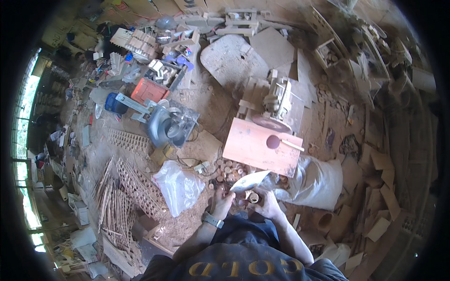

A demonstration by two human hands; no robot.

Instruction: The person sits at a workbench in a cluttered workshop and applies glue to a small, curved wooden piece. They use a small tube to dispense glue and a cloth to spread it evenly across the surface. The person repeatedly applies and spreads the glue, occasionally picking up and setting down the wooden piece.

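In front of my body, my left hand (222, 202) is closed, pinching the left end of a pale curved sheet (250, 181). The sheet bows upward and reaches across to the right, over the space between my hands. My right hand (267, 204) curls around a small round pale piece (253, 198) with a ring-like end; its exact kind is too small to make out. Just beyond the hands lies a heap of small round wooden discs (228, 170). Past it stands a pinkish board (255, 147) with a round dark hole and a narrow wooden strip (293, 145) on it.
A motor with a disc (276, 105) stands behind the board. A white sack (321, 182) lies to the right, a clear plastic bag (178, 187) to the left. Farther left are a grey cut-off saw (168, 124), a red crate (149, 91) and perforated wooden offcuts (136, 180).
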